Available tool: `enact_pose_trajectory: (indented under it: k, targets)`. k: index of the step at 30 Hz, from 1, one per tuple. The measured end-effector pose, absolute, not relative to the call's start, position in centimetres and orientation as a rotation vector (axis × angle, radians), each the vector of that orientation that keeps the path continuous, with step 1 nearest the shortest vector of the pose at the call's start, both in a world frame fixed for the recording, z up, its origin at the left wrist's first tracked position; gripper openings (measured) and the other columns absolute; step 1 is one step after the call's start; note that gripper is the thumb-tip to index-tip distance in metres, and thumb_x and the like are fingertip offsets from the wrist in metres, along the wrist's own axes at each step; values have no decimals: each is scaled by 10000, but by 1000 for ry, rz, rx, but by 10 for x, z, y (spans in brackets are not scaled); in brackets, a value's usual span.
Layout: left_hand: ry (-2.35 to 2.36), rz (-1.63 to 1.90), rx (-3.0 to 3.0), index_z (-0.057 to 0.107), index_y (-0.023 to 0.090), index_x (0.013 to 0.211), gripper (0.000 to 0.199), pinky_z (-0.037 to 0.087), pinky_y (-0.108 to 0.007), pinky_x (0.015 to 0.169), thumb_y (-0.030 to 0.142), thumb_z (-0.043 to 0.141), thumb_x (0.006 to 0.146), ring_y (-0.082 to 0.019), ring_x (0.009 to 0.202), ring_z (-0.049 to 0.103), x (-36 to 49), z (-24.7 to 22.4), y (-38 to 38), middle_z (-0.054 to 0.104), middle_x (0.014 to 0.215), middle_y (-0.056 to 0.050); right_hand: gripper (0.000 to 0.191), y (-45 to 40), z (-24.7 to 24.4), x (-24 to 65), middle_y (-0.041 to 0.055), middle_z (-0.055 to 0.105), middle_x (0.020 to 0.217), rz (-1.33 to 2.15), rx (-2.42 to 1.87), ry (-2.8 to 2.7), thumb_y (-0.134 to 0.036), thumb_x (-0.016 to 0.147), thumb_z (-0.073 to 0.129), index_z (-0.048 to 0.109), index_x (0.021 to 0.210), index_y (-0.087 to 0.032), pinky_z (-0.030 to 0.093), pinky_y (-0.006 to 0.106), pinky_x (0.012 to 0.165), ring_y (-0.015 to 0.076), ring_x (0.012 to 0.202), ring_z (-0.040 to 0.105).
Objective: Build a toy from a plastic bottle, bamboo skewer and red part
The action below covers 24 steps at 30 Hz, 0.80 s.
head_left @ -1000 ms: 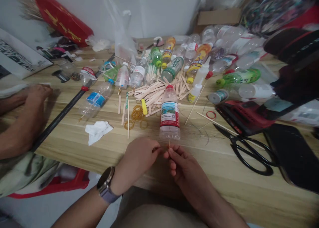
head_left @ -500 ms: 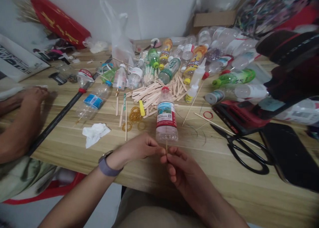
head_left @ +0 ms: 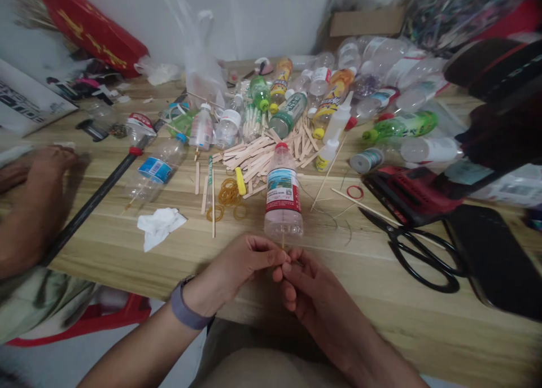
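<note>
Seen from mid-view, a red-and-black power tool [head_left: 415, 196] stands at three o'clock on the pale wood-grained table [head_left: 440, 343]. Towards four lie black metal scissors [head_left: 392, 230] and, just beside them, a flat black rectangular phone [head_left: 495, 258]. A crumpled white tissue [head_left: 161, 224] rests near eight, a translucent white plastic bag [head_left: 203, 66] at eleven, and an open brown cardboard box [head_left: 366, 22] at one.

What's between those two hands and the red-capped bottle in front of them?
In the head view, a thin tan stick bridges the short gap between the red-capped bottle and the left hand and right hand.
</note>
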<state>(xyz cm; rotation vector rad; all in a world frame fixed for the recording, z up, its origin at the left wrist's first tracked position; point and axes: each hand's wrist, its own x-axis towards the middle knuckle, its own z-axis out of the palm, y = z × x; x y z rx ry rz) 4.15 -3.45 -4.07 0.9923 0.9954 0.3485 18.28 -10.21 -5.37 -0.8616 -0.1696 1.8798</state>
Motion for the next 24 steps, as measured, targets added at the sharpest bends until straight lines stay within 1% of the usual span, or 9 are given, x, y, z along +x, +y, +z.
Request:
enact_pose_trajectory:
  k: [4, 6, 9, 12, 14, 17, 20, 22, 24]
  targets:
    - [991, 400, 894, 690, 161, 679, 302, 197, -231, 457, 455, 756, 699, -80, 475, 444, 43, -46, -37, 557, 513, 46, 381, -102, -57, 180, -14, 711, 669, 1864, -853, -178, -286, 646, 942, 619, 799, -153, 444, 139, 483, 43, 494, 550]
    - [980, 411, 852, 708, 150, 732, 292, 198, -221, 445, 435, 766, 705, -74, 462, 457, 44, -47, -38, 563, 504, 45, 365, -102, -58, 179, -14, 713, 677, 1865, -853, -176, -284, 648, 940, 650, 820, -143, 448, 138, 485, 42, 494, 553]
    - [947, 408, 785, 669, 158, 725, 303, 277, -208, 445, 441, 773, 704, -88, 443, 527, 46, -49, -40, 556, 496, 56, 353, -101, -60, 179, -10, 713, 679, 1881, -853, -164, -281, 635, 943, 687, 823, -127, 454, 132, 486, 37, 492, 555]
    - [907, 390, 722, 626, 173, 738, 322, 369, -213, 473, 447, 790, 700, -106, 450, 586, 46, -51, -42, 540, 512, 78, 368, -101, -60, 181, -9, 705, 662, 1896, -856, -154, -332, 618, 948, 705, 800, -124, 463, 129, 490, 38, 493, 561]
    - [888, 371, 688, 609, 175, 751, 329, 363, -204, 468, 435, 804, 702, -110, 470, 606, 45, -53, -43, 543, 528, 79, 379, -100, -60, 181, -12, 696, 649, 1895, -873, -155, -370, 617, 946, 706, 781, -127, 457, 124, 479, 35, 482, 554]
    - [871, 351, 643, 583, 181, 759, 319, 322, -196, 459, 417, 796, 728, -121, 504, 622, 43, -55, -43, 567, 546, 65, 386, -98, -61, 180, -17, 677, 620, 1890, -914, -169, -377, 609, 950, 702, 771, -129, 409, 122, 425, 28, 436, 512]
    - [864, 341, 603, 582, 181, 786, 295, 260, -190, 451, 391, 786, 751, -92, 481, 555, 43, -52, -43, 602, 563, 46, 396, -97, -62, 179, -41, 623, 551, 1883, -953, -177, -384, 592, 951, 677, 739, -138, 325, 126, 368, 18, 380, 429]
    - [858, 333, 577, 581, 176, 782, 307, 189, -188, 435, 376, 807, 728, -48, 428, 425, 43, -49, -42, 608, 567, 41, 394, -97, -62, 179, -70, 551, 485, 1886, -970, -173, -375, 590, 944, 637, 692, -150, 235, 128, 343, 7, 349, 340]
    - [856, 334, 555, 576, 172, 767, 312, 120, -192, 430, 347, 826, 703, -19, 407, 295, 44, -46, -42, 556, 542, 68, 388, -97, -61, 180, -95, 483, 455, 1893, -972, -161, -375, 615, 923, 604, 675, -163, 167, 136, 346, 5, 354, 266]
